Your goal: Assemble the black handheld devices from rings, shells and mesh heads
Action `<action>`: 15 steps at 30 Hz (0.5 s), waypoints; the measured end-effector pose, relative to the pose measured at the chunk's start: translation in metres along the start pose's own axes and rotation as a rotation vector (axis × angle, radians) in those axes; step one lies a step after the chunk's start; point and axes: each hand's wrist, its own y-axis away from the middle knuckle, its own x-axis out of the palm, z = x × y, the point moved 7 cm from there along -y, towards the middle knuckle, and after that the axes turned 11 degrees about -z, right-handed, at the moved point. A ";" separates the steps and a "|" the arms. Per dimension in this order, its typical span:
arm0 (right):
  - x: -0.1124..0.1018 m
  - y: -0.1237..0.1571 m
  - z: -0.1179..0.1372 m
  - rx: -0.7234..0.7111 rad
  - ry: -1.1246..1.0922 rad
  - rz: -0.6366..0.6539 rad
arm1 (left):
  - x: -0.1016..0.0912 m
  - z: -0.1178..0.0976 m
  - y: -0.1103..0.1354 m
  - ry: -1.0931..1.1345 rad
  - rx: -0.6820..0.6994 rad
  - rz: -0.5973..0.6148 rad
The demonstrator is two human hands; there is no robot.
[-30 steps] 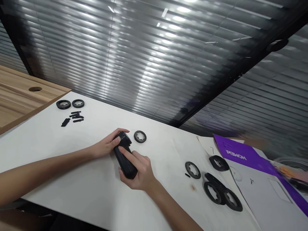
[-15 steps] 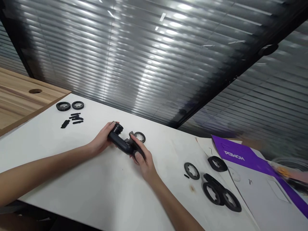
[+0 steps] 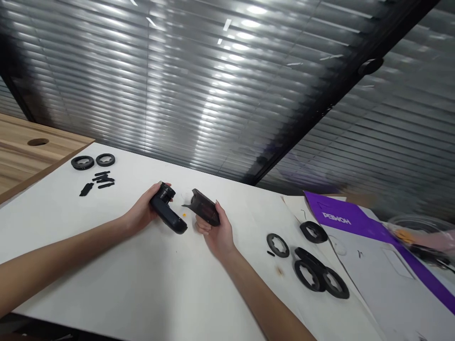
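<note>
My left hand [image 3: 142, 214] grips a black handheld device body [image 3: 167, 215] with a round head, held just above the white table [image 3: 106, 265]. A short gap to its right, my right hand [image 3: 216, 232] grips a dark translucent cover piece [image 3: 204, 207] that is separate from the body. A tiny orange speck [image 3: 184, 215] lies on the table between the two parts. Both hands are closed around their parts.
Two black rings [image 3: 93, 161] and several small black strips [image 3: 97, 182] lie at the far left. Several black toothed rings [image 3: 309, 258] lie to the right on paper sheets. A purple box [image 3: 341, 215] and a wooden desk [image 3: 24, 151] flank the table. Window blinds stand behind.
The dark cover piece has come off the black device body. My right hand moved it to the right while my left hand kept the body. The view shifted slightly right.
</note>
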 end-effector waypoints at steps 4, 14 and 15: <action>-0.003 -0.002 0.005 -0.063 0.011 -0.059 | 0.000 0.000 0.001 -0.020 -0.010 -0.016; 0.008 0.004 0.008 -0.018 0.051 0.042 | -0.001 -0.001 0.001 -0.070 0.000 0.000; 0.008 0.005 0.009 -0.026 0.060 0.045 | -0.001 -0.001 0.001 -0.076 0.003 0.002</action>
